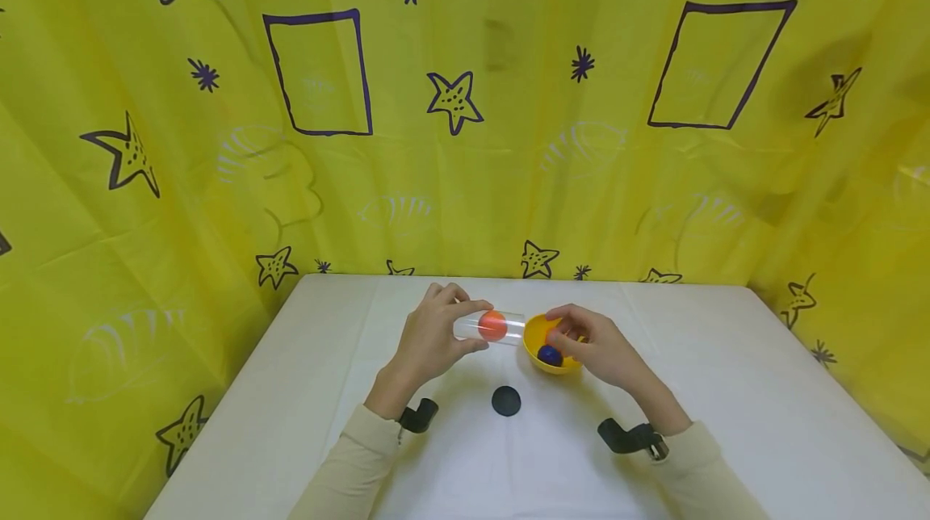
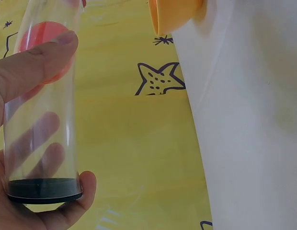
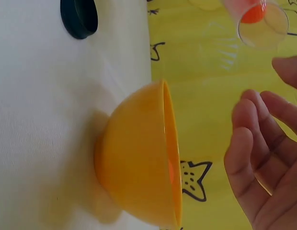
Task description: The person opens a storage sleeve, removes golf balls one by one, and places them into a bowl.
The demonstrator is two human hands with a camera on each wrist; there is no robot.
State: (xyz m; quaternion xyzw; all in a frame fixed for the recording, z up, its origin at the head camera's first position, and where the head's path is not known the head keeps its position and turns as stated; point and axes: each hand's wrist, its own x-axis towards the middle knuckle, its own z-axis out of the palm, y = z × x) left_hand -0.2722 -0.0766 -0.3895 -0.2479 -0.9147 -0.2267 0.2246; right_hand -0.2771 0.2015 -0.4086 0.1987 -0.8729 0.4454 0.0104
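My left hand (image 1: 433, 332) grips a clear plastic tube (image 1: 516, 329), tipped sideways toward the bowl. An orange ball (image 1: 492, 326) sits inside it, and in the left wrist view a black cap (image 2: 43, 189) closes one end. The other end is uncapped, as the right wrist view shows. Over the rim of a yellow bowl (image 3: 134, 158) hovers my right hand (image 1: 592, 344), its fingers loosely bent with nothing between them. A dark blue ball (image 1: 550, 355) lies in the bowl, with something orange (image 1: 550, 335) beside it, partly hidden by the fingers.
A round black lid (image 1: 506, 400) lies on the white table (image 1: 407, 471), in front of the bowl and between my forearms. Behind the table hangs a yellow curtain (image 1: 501, 181) printed with stars, which also runs along both sides.
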